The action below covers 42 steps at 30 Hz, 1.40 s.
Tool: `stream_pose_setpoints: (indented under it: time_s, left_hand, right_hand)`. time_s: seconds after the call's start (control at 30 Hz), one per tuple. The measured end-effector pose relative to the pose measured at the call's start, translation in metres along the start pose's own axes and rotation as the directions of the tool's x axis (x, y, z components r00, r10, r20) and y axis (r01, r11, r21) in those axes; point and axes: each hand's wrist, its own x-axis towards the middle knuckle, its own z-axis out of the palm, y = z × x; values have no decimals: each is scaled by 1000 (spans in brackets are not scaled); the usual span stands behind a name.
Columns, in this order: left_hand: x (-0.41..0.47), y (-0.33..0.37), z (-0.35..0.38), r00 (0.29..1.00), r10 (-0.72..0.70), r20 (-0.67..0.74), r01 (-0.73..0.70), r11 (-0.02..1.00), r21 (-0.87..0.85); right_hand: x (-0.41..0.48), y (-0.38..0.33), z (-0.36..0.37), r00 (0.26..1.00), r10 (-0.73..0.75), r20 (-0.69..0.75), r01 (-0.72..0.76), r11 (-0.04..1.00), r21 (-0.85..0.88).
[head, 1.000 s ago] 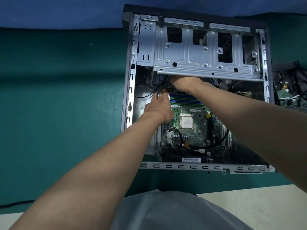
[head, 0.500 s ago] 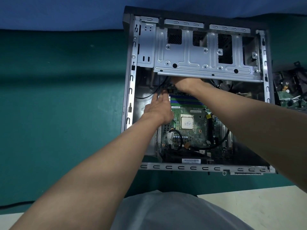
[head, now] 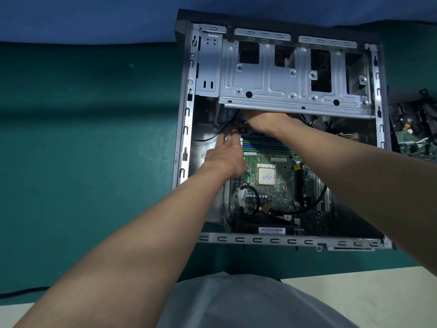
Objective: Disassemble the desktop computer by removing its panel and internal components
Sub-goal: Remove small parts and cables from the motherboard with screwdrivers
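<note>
The drive cage (head: 279,91) overhangs the motherboard's (head: 272,192) top edge, leaving you a low gap; black cables (head: 205,139) cross it. Left of the board, bare case floor (head: 201,152) lies open.

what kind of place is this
Probably a makeshift computer repair or teardown bench: an opened desktop case lies on a green cloth, with a heap of loose circuit boards and cables beside it on the right.

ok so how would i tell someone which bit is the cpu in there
Look inside the open computer case, at the green motherboard in its lower half. The cpu sits near the board's middle, just right of the left hand. It is the only plain silver square there, below the blue and green memory slots and above a looping black cable.
</note>
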Motion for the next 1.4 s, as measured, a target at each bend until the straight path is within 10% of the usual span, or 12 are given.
stream_pose_setpoints:
  time_s: [1.03,1.27,1.4]
  left_hand:
    - [-4,1,-2,1000,16,-19,-17,1000,-20]
    - [-8,9,-8,951,-36,-307,-15,986,-164]
    - [-12,12,-11,828,-33,-560,-90,978,-189]
  right_hand:
    - [-15,-2,-1,999,22,28,-20,998,-66]
    - [-36,4,-4,952,303,-45,-286,933,216]
    - [-52,13,0,846,529,-71,-362,667,651]
